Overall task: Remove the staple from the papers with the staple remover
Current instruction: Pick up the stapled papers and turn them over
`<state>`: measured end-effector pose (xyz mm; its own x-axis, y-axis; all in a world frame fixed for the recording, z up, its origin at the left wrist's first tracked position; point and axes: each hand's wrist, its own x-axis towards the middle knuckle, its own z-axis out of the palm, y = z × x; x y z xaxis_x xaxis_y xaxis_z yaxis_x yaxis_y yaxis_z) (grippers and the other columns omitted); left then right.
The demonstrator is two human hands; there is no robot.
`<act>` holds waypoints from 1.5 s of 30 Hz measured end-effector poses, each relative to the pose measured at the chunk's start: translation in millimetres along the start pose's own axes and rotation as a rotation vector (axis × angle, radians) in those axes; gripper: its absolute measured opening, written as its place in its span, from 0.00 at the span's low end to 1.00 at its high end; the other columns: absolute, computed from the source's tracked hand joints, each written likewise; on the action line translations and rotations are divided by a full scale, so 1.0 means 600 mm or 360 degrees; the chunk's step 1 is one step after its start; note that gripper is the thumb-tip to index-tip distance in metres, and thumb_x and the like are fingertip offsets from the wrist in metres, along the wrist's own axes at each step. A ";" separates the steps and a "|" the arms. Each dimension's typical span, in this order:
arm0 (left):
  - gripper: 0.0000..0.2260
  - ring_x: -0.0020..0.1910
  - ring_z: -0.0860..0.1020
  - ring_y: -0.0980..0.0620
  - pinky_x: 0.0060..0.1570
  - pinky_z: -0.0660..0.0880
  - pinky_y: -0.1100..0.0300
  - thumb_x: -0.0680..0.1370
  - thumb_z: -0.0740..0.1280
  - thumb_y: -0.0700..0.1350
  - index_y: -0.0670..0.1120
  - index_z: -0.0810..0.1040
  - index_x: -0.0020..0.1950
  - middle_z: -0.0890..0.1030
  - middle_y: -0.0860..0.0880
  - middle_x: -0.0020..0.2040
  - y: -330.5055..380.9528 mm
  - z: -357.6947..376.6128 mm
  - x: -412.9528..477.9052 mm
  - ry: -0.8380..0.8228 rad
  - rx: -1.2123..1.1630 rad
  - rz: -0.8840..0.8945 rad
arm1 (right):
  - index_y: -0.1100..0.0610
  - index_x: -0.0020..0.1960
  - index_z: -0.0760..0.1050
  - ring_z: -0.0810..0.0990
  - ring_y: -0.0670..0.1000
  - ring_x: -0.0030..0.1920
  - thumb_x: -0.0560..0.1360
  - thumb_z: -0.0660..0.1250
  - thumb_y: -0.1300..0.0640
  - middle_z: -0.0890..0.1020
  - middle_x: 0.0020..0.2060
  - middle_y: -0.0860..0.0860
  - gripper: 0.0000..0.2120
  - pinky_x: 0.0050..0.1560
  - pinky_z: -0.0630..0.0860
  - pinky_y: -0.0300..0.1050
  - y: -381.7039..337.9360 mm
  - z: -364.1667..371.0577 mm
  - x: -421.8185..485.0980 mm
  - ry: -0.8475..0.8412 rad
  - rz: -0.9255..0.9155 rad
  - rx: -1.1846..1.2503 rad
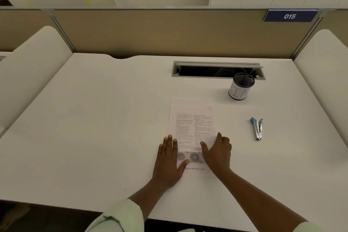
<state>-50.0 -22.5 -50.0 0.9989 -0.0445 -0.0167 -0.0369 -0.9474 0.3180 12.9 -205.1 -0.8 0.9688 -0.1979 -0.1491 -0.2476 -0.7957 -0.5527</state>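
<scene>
The papers lie flat mid-desk, and you pin their near end: left hand spread flat on the left edge, right hand resting with loosely curled fingers on the right edge, gripping nothing. The staple itself I can't make out. The staple remover waits untouched, off right. Behind it, a labelled cup stands on the white desk, partition beyond.

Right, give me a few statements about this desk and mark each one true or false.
1. Both hands rest on the papers. True: left hand, right hand.
2. The right hand holds the staple remover. False: it lies untouched on the desk, right of the papers.
3. The cup stands beyond the papers. True.
4. The cup lies tipped over. False: it stands upright.
</scene>
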 end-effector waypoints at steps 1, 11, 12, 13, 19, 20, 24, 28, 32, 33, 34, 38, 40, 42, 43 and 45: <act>0.39 0.82 0.42 0.45 0.81 0.46 0.48 0.81 0.50 0.67 0.43 0.46 0.82 0.44 0.44 0.83 0.003 0.002 -0.001 0.0004 -0.0004 0.0000 | 0.63 0.72 0.64 0.72 0.65 0.64 0.75 0.72 0.45 0.73 0.64 0.63 0.35 0.63 0.72 0.58 -0.008 0.000 0.003 -0.0011 0.0064 0.0060; 0.39 0.82 0.44 0.44 0.81 0.49 0.46 0.80 0.50 0.67 0.42 0.48 0.82 0.45 0.42 0.83 0.005 0.005 -0.007 0.0013 -0.0006 0.0044 | 0.56 0.60 0.79 0.83 0.56 0.53 0.77 0.69 0.47 0.85 0.55 0.53 0.16 0.56 0.81 0.52 -0.027 -0.022 0.054 -0.0315 0.0415 0.0808; 0.40 0.82 0.44 0.44 0.81 0.49 0.46 0.80 0.50 0.67 0.42 0.49 0.82 0.46 0.42 0.83 0.006 0.005 -0.009 0.0012 -0.0019 0.0051 | 0.55 0.60 0.80 0.83 0.56 0.53 0.78 0.68 0.49 0.85 0.55 0.53 0.14 0.55 0.80 0.51 -0.026 -0.026 0.057 -0.0314 0.0364 0.0776; 0.40 0.82 0.45 0.43 0.81 0.49 0.46 0.80 0.51 0.67 0.42 0.50 0.82 0.46 0.42 0.83 0.007 0.005 -0.010 0.0015 -0.0035 0.0050 | 0.55 0.60 0.79 0.83 0.56 0.53 0.79 0.67 0.52 0.85 0.54 0.52 0.12 0.53 0.80 0.49 -0.024 -0.029 0.060 -0.0299 0.0295 0.0717; 0.41 0.82 0.51 0.44 0.80 0.49 0.51 0.79 0.61 0.64 0.43 0.51 0.82 0.53 0.42 0.83 0.020 -0.030 0.009 0.0021 -0.0425 -0.0202 | 0.46 0.54 0.79 0.85 0.50 0.49 0.79 0.66 0.55 0.85 0.48 0.42 0.06 0.52 0.83 0.49 0.000 -0.058 0.058 -0.0344 0.0016 0.0752; 0.40 0.81 0.56 0.44 0.79 0.56 0.51 0.79 0.64 0.62 0.42 0.53 0.82 0.58 0.42 0.82 0.022 -0.046 0.022 0.0079 -0.0599 -0.0318 | 0.44 0.52 0.79 0.86 0.49 0.49 0.79 0.67 0.55 0.85 0.48 0.42 0.06 0.52 0.84 0.49 0.004 -0.066 0.055 -0.0372 0.0021 0.0839; 0.30 0.65 0.77 0.46 0.62 0.76 0.52 0.79 0.67 0.57 0.45 0.66 0.77 0.77 0.45 0.69 0.009 -0.129 0.099 0.0220 -0.1313 -0.0866 | 0.48 0.57 0.81 0.87 0.52 0.50 0.78 0.70 0.57 0.88 0.49 0.47 0.09 0.50 0.85 0.49 0.019 -0.098 0.040 -0.0563 0.0082 0.1193; 0.11 0.44 0.84 0.49 0.40 0.81 0.58 0.81 0.66 0.52 0.45 0.82 0.49 0.87 0.46 0.46 -0.008 -0.203 0.160 0.0285 -0.1994 -0.0930 | 0.54 0.61 0.80 0.87 0.58 0.53 0.77 0.71 0.57 0.87 0.54 0.53 0.12 0.57 0.82 0.60 0.031 -0.121 0.033 -0.0751 0.0121 0.1339; 0.15 0.37 0.85 0.50 0.38 0.81 0.56 0.79 0.68 0.55 0.43 0.83 0.45 0.87 0.46 0.41 -0.012 -0.256 0.200 0.0238 -0.2084 -0.0861 | 0.53 0.62 0.80 0.87 0.58 0.53 0.75 0.72 0.53 0.87 0.55 0.53 0.15 0.58 0.81 0.63 0.032 -0.132 0.031 -0.0830 0.0091 0.1346; 0.13 0.37 0.85 0.51 0.38 0.81 0.56 0.79 0.69 0.54 0.44 0.82 0.43 0.87 0.48 0.40 -0.013 -0.266 0.207 0.0210 -0.2100 -0.0854 | 0.52 0.61 0.80 0.87 0.58 0.53 0.73 0.73 0.51 0.87 0.55 0.52 0.17 0.57 0.81 0.63 0.030 -0.134 0.031 -0.0843 0.0085 0.1341; 0.12 0.35 0.84 0.51 0.37 0.80 0.56 0.78 0.70 0.52 0.45 0.82 0.41 0.86 0.49 0.37 -0.013 -0.273 0.215 0.0174 -0.2124 -0.0859 | 0.52 0.61 0.81 0.87 0.58 0.53 0.72 0.73 0.49 0.87 0.55 0.52 0.18 0.57 0.82 0.63 0.029 -0.136 0.032 -0.0853 0.0083 0.1341; 0.06 0.30 0.81 0.52 0.35 0.78 0.58 0.77 0.72 0.44 0.45 0.81 0.40 0.82 0.51 0.31 -0.009 -0.287 0.234 0.0037 -0.2418 -0.1038 | 0.49 0.59 0.83 0.86 0.59 0.55 0.71 0.74 0.49 0.86 0.56 0.53 0.17 0.57 0.82 0.61 0.027 -0.141 0.038 -0.0886 0.0075 0.1406; 0.03 0.28 0.81 0.51 0.31 0.78 0.59 0.76 0.72 0.41 0.44 0.81 0.43 0.83 0.49 0.31 -0.007 -0.289 0.238 -0.0003 -0.2582 -0.1183 | 0.48 0.59 0.83 0.86 0.59 0.56 0.71 0.74 0.49 0.86 0.57 0.53 0.16 0.56 0.83 0.58 0.026 -0.142 0.040 -0.0900 0.0075 0.1444; 0.03 0.28 0.81 0.51 0.29 0.78 0.59 0.77 0.70 0.41 0.44 0.81 0.44 0.82 0.48 0.33 -0.005 -0.288 0.239 -0.0002 -0.2688 -0.1267 | 0.47 0.59 0.83 0.86 0.59 0.56 0.72 0.74 0.49 0.86 0.57 0.53 0.16 0.54 0.84 0.57 0.025 -0.143 0.043 -0.0908 0.0075 0.1459; 0.04 0.29 0.81 0.51 0.29 0.78 0.59 0.78 0.70 0.43 0.44 0.81 0.44 0.82 0.47 0.35 -0.004 -0.287 0.239 -0.0004 -0.2697 -0.1279 | 0.47 0.59 0.83 0.86 0.58 0.55 0.72 0.74 0.48 0.86 0.57 0.53 0.16 0.53 0.84 0.55 0.024 -0.142 0.045 -0.0905 0.0074 0.1461; 0.12 0.34 0.83 0.49 0.34 0.79 0.57 0.79 0.68 0.53 0.45 0.81 0.46 0.84 0.47 0.38 -0.005 -0.283 0.238 -0.0050 -0.2628 -0.1230 | 0.47 0.59 0.82 0.86 0.58 0.54 0.71 0.74 0.48 0.86 0.57 0.53 0.17 0.50 0.85 0.53 0.022 -0.142 0.047 -0.0881 0.0093 0.1478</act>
<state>97.7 27.7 107.5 0.7737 0.1782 -0.6080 0.4648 0.4926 0.7358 37.7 -270.1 57.2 0.8743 0.2499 -0.4162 -0.4292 -0.0027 -0.9032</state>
